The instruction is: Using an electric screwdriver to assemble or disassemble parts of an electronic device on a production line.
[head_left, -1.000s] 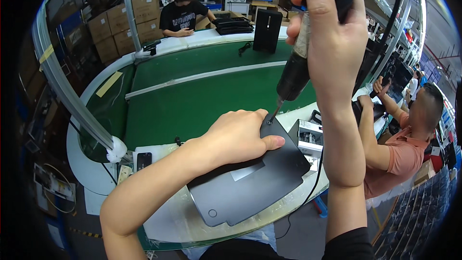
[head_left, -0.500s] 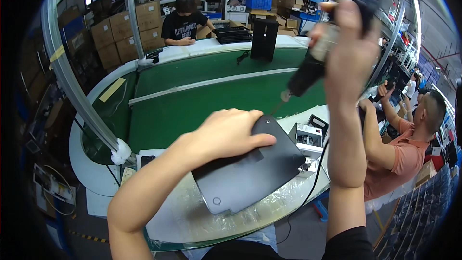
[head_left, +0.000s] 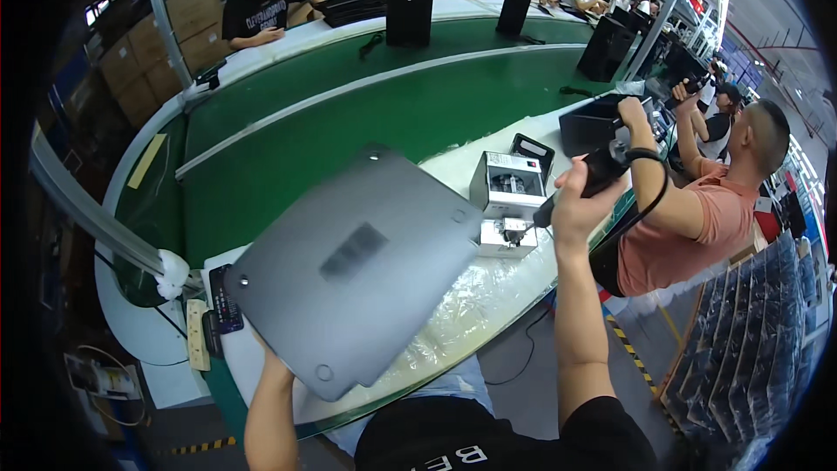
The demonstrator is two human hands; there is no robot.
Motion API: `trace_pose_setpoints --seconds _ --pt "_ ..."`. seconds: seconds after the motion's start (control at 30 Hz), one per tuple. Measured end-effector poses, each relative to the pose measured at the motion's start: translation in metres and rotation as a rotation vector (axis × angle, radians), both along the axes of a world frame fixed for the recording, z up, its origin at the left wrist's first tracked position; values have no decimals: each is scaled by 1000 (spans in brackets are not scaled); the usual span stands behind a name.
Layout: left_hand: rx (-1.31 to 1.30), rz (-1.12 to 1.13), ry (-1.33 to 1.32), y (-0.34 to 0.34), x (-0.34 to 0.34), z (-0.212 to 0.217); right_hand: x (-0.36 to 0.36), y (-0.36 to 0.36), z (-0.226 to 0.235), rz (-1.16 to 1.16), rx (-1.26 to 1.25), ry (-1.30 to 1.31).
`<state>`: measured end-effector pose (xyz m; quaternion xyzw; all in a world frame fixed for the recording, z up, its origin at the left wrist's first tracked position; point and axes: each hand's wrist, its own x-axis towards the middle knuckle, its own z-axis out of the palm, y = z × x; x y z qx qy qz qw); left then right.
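A large flat dark grey panel (head_left: pixel 410 249) with round corner recesses lies tilted in front of me, over the near edge of the belt and table. Bright metal shows in the recesses at its far and left corners. My left hand (head_left: pixel 275 365) grips the panel's near left edge from beneath, with most of its fingers hidden. In my right hand (head_left: pixel 577 214) is a black electric screwdriver (head_left: pixel 603 169) with a cable curling from its rear. Its tip points down and left, close to a small white-and-grey screw feeder (head_left: pixel 507 187); contact cannot be made out.
Beyond the panel curves a green conveyor belt (head_left: pixel 305 135) carrying black boxes (head_left: pixel 409 9). On my right a co-worker in an orange shirt (head_left: pixel 676 240) stands close. A power strip (head_left: pixel 198 331) and a black keypad-like device (head_left: pixel 225 298) lie left; a metal post (head_left: pixel 96 209) rises there.
My left hand has shifted from the panel's top to its near edge, and the panel has turned and moved left. The screwdriver has come from the panel's far corner down beside the screw feeder.
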<state>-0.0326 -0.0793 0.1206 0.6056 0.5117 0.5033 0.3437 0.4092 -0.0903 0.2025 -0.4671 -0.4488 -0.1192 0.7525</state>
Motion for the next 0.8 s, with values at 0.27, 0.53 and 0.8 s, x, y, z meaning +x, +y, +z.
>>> trace_pose_setpoints --seconds 0.27,0.53,0.8 --pt "43 399 -192 -17 39 97 0 -7 -39 199 -131 101" --pt "-124 -57 284 53 71 115 -20 -42 10 225 -95 215" --pt "-288 -324 113 91 114 64 -81 -33 73 551 82 160"
